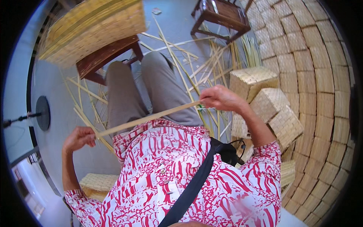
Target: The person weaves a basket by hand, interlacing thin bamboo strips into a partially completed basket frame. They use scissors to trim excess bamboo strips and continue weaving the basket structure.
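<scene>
A flat, pale strip of bamboo or similar plant material point(150, 117) stretches across my lap, its right end higher in the picture. My left hand point(80, 139) pinches its left end between thumb and fingers. The other end is gripped in my right hand point(217, 98), above the right edge of my thigh. Beyond my knees, a large woven basket point(99, 31) rests on a dark red wooden stool point(109, 58). More loose strips point(178, 61) lie scattered on the floor around my legs.
Stacked woven boxes point(309, 85) form a wall at right, with loose woven boxes point(253, 79) before it. A wooden chair point(222, 17) stands at top right. Another woven box point(99, 181) is at lower left. A round black stand base point(43, 113) sits at far left.
</scene>
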### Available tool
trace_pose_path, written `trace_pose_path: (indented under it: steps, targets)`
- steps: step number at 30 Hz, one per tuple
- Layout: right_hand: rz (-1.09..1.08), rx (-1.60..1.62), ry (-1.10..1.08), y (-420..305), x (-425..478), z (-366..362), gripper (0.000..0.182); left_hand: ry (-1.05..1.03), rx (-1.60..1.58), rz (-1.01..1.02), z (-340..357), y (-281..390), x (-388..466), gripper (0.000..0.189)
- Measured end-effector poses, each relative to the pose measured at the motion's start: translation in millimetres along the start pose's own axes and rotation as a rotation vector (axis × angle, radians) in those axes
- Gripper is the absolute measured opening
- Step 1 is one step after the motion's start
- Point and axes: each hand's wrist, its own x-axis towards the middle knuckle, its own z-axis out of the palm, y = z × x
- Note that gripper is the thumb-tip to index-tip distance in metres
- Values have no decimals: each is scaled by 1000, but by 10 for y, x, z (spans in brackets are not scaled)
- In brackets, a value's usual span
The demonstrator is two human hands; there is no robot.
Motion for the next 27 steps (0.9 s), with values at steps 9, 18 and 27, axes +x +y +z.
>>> trace_pose_path:
  steps: [9,18,27]
  targets:
    - [-108,262,-43,-2,-119,365,22,171,635,279,-224,763,-238,23]
    - [649,675,383,2032,-326,564,25,-169,503,512,955,2093,797,28]
    - [1023,801,311,2790,-706,1219,18,-159,597,610,1031,1673,806,18]
